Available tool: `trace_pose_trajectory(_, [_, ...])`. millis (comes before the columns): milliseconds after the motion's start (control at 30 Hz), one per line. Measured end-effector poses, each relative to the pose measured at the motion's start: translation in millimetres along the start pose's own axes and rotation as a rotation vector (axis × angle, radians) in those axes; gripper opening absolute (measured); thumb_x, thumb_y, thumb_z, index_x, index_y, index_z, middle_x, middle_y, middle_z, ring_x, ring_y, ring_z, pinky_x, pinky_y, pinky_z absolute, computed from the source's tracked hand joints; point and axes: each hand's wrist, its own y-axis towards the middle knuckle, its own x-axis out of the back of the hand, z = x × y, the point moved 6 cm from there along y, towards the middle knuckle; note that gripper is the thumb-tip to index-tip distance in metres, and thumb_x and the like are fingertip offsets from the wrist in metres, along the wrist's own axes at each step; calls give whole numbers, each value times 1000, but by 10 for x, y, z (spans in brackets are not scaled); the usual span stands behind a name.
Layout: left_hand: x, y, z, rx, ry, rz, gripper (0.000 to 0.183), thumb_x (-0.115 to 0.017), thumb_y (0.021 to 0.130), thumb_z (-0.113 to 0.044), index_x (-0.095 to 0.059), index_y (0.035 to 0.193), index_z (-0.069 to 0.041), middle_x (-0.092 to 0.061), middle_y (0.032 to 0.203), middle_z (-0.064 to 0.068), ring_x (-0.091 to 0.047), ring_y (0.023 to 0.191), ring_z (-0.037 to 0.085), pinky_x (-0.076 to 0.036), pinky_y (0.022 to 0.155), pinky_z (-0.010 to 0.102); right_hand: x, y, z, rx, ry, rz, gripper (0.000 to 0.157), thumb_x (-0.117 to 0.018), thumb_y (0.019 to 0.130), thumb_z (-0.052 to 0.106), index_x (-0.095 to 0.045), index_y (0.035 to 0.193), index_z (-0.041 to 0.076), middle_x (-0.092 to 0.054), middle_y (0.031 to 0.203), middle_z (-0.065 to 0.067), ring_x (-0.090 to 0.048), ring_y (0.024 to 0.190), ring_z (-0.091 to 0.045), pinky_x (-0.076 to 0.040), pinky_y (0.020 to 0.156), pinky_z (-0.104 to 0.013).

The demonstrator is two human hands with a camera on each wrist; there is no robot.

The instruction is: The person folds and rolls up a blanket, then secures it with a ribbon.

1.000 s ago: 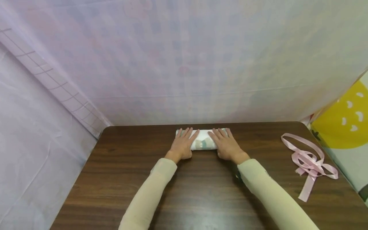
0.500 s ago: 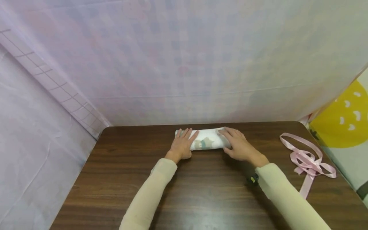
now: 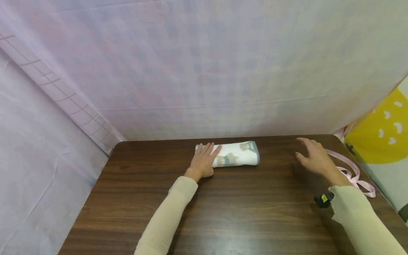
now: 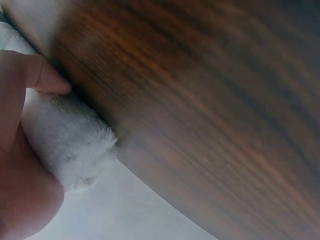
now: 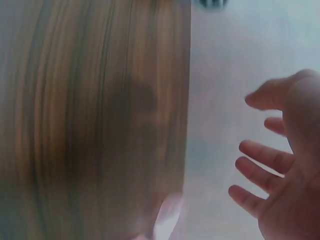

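Observation:
A rolled white plush towel [image 3: 239, 154] with grey-green patterned patches and a grey-green edge lies near the table's back edge. My left hand [image 3: 203, 161] rests on its left end, fingers spread over the top. In the left wrist view, the thumb lies along the side of the fuzzy towel [image 4: 75, 132]. My right hand [image 3: 315, 157] is apart from the towel, above the right side of the table, fingers loosely bent and holding nothing. Beside it lies a pink satin ribbon [image 3: 345, 160], partly hidden by the hand and sleeve. The right wrist view shows this hand [image 5: 280, 170] with fingers apart.
The dark wood-grain table [image 3: 248, 212] has rounded back corners. A pale checked cloth [image 3: 207, 71] hangs behind it, and another pale cloth [image 3: 38, 159] hangs at the left. Yellow printed fabric [image 3: 379, 131] is at the right. A small black device [image 3: 323, 200] sits at my right wrist.
My right hand has let go of the towel's right end and moved right, near the ribbon, uncovering that end. My left hand stays on the towel.

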Motion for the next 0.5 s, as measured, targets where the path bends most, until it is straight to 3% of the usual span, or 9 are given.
trace_pose_trajectory(167, [6,-2,-5,3,-13,2,97,-63,88,-21,1,161,-25,-10,167,8,-10,153,24,-2,123,46,130,-175,-470,-216,77,-8,56,-58,96,17,-36,142,-9,-52,121,-39,-51,108,-56,-41,85,-66])
trace_pose_trajectory(300, [9,-5,-9,3,-16,7,97,-63,88,-21,2,160,-25,-9,167,8,-10,153,24,-2,123,47,123,-327,-733,-359,152,19,64,-52,101,30,-29,148,-6,-47,132,-40,-49,113,-57,-45,83,-65])
trace_pose_trajectory(500, [12,-7,-19,5,-27,3,97,-63,88,-19,1,161,-24,-10,167,8,-10,153,24,-2,123,47,7,-444,-957,-450,189,52,76,-48,102,41,-17,153,-6,-40,140,-40,-44,117,-59,-40,87,-68])
